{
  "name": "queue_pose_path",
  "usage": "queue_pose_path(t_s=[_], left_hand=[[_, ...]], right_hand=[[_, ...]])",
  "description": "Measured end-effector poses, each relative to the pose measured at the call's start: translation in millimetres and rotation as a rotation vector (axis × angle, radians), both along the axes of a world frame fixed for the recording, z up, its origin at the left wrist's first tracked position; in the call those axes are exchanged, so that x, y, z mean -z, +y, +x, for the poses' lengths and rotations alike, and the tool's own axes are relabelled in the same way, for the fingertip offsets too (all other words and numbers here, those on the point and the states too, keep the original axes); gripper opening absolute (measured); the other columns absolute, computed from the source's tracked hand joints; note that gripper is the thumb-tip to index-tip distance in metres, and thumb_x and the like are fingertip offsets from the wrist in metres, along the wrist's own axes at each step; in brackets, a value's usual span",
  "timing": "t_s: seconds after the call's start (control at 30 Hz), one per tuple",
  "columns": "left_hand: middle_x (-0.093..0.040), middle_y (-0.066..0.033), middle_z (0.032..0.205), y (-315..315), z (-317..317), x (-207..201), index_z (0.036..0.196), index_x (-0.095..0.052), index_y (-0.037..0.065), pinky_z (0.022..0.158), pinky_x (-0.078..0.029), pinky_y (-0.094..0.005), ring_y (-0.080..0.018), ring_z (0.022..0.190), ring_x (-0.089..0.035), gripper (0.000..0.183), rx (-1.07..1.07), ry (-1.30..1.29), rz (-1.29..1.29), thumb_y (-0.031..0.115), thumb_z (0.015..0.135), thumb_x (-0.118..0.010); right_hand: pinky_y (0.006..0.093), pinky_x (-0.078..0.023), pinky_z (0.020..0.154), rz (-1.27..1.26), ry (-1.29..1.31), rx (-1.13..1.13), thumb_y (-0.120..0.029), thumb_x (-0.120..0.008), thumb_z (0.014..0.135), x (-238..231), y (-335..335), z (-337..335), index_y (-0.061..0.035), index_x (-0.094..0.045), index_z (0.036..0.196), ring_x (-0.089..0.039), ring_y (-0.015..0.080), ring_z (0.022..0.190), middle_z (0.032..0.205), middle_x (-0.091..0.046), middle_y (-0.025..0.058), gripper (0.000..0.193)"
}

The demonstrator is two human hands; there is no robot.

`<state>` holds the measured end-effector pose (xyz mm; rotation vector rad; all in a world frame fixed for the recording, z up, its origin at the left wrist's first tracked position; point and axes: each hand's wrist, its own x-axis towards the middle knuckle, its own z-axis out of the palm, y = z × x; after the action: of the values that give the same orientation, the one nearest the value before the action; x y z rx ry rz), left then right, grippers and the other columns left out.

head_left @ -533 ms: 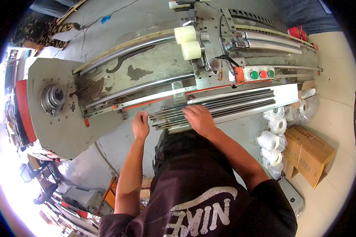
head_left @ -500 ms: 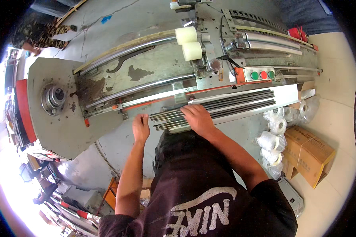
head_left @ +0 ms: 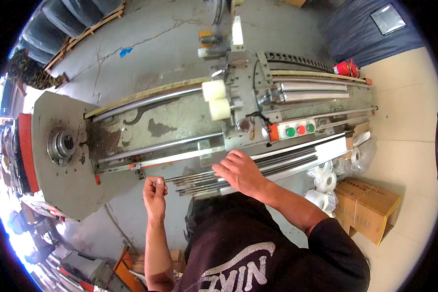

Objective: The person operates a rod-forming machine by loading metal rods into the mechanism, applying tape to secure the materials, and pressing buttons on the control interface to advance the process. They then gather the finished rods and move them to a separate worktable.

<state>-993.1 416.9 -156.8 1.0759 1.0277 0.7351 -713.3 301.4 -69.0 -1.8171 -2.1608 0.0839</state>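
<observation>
My left hand point(head_left: 155, 191) pinches the near-left end of a thin metal rod between thumb and fingers. Further along the same rod, my right hand point(head_left: 239, 174) bends its fingers over it; its fingertips are partly hidden. Below and beside my right hand lies a bundle of several dark metal rods point(head_left: 289, 161), side by side and slanting up to the right. They rest on a long white sheet or tray point(head_left: 332, 150), whose right part shows bare.
Beyond the rods stands a long machine with rails point(head_left: 160, 150), white rollers point(head_left: 216, 109) and a button box point(head_left: 301, 129). A grey end plate point(head_left: 58, 180) bounds the left. Wrapped white rolls point(head_left: 326, 182) and a cardboard carton point(head_left: 367, 207) sit at right. Another person point(head_left: 36, 70) is far left.
My left hand, open-looking beside the rod ends before, now grips one rod and has drawn left with it. My right hand has lifted slightly off the bundle. The view has shifted.
</observation>
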Motion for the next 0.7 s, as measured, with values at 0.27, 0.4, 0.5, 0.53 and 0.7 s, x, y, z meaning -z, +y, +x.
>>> queue_pose_path(t_s=[0.27, 0.4, 0.5, 0.53, 0.7], left_hand=[[-0.059, 0.0000, 0.079, 57.2, 110.6, -29.2, 0.098, -0.060, 0.007, 0.070, -0.042, -0.0256, -0.0089, 0.072, -0.052, 0.018, -0.006, -0.154, 0.092, 0.021, 0.109, -0.061], [-0.060, -0.0005, 0.081, 79.4, 156.7, -27.9, 0.100, -0.062, 0.007, 0.071, -0.042, -0.0259, -0.0089, 0.074, -0.052, 0.018, 0.016, -0.094, 0.129, 0.023, 0.109, -0.062], [-0.061, -0.0020, 0.083, 90.7, 174.8, -22.2, 0.100, -0.061, 0.007, 0.072, -0.045, -0.0268, -0.0105, 0.077, -0.055, 0.014, -0.004, -0.084, 0.148, 0.018, 0.108, -0.062], [-0.062, -0.0021, 0.085, 93.6, 183.3, -25.8, 0.102, -0.062, 0.007, 0.072, -0.046, -0.0271, -0.0106, 0.078, -0.056, 0.012, -0.007, -0.072, 0.092, 0.017, 0.108, -0.062], [-0.067, -0.0022, 0.089, 112.2, 201.9, 0.9, 0.110, -0.064, 0.007, 0.077, -0.049, -0.0262, -0.0098, 0.081, -0.059, 0.010, 0.038, -0.033, 0.043, 0.017, 0.107, -0.064]], right_hand=[[0.0363, -0.048, 0.093, 0.147, -0.099, 0.041, -0.020, -0.074, 0.088, -33.5, 54.9, 113.0, -0.0100, -0.070, 0.103, -0.062, 0.0217, 0.090, 0.088, -0.065, 0.0023, 0.019], [0.0382, -0.048, 0.095, 0.185, -0.097, 0.072, -0.020, -0.074, 0.089, -12.6, 68.6, 162.0, -0.0104, -0.071, 0.106, -0.063, 0.0224, 0.092, 0.090, -0.066, 0.0024, 0.019], [0.0408, -0.049, 0.098, 0.162, -0.059, 0.075, -0.021, -0.074, 0.090, -3.6, 78.8, 180.6, -0.0105, -0.072, 0.107, -0.065, 0.0230, 0.095, 0.093, -0.068, 0.0020, 0.020], [0.0407, -0.049, 0.098, 0.132, -0.067, 0.086, -0.019, -0.074, 0.090, 6.0, 81.4, 188.1, -0.0102, -0.073, 0.108, -0.067, 0.0236, 0.099, 0.098, -0.071, 0.0031, 0.020], [0.0405, -0.047, 0.102, 0.015, 0.053, 0.168, -0.013, -0.073, 0.090, 13.7, 95.6, 199.8, -0.0086, -0.074, 0.109, -0.067, 0.0266, 0.105, 0.106, -0.074, 0.0059, 0.019]])
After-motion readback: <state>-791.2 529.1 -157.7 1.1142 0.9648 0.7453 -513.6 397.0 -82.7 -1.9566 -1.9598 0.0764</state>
